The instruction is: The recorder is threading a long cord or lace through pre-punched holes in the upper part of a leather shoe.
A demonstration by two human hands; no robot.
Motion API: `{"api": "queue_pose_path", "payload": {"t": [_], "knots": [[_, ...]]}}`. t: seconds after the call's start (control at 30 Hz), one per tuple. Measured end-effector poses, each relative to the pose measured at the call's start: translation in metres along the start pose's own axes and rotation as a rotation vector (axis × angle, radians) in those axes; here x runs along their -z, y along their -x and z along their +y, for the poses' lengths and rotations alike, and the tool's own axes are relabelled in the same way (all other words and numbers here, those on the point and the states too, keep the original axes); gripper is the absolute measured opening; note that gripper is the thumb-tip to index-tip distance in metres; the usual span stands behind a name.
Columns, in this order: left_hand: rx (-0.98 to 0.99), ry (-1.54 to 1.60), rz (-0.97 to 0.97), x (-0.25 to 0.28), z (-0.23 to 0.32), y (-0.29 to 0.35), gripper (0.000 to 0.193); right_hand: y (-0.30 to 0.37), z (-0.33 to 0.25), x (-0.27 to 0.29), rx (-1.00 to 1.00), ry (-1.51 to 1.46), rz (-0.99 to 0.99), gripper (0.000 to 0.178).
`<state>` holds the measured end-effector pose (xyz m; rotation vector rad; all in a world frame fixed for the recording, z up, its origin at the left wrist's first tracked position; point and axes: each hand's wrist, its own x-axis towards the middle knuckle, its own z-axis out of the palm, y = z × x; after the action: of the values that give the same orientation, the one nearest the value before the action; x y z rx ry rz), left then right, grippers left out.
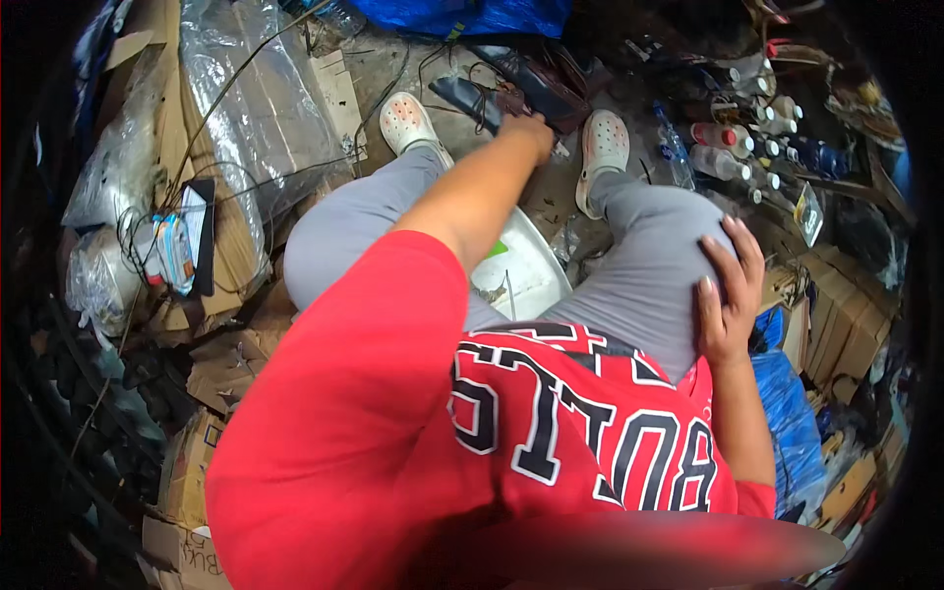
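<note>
My left hand [526,136] reaches out between my feet and is closed at the back end of a dark lace-up shoe [470,102]. Its fingertips are mostly hidden. Right beside it lies a second dark shoe [539,87] with a brownish part, on the floor. My right hand [730,290] rests on my right knee over grey trousers, fingers spread, holding nothing. Between my legs, partly covered by my left arm and the shirt, stands a white plastic tray [541,258] with a small green piece [497,249] in it.
Several bottles [723,160] lie at the right, near my right clog [604,147]. Flattened cardboard and clear plastic sheeting [258,108] cover the left side. A blue tarp [462,14] hangs at the far edge; blue plastic [790,423] and cardboard boxes [844,320] are at right.
</note>
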<state>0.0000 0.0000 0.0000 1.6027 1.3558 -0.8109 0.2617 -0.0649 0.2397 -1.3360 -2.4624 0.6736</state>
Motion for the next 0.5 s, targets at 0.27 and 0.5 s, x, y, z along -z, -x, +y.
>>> {"api": "queue_pose_path", "payload": {"t": [0.27,0.5], "knots": [[-0.009,0.028,0.570,-0.051,0.008,-0.075,0.043,0.002,0.023,0.011,-0.070,-0.005,0.008,0.038],[-0.046,-0.255,0.324,-0.048,0.005,-0.038,0.031,0.009,0.031,0.015,-0.105,-0.014,0.046,0.038]]}}
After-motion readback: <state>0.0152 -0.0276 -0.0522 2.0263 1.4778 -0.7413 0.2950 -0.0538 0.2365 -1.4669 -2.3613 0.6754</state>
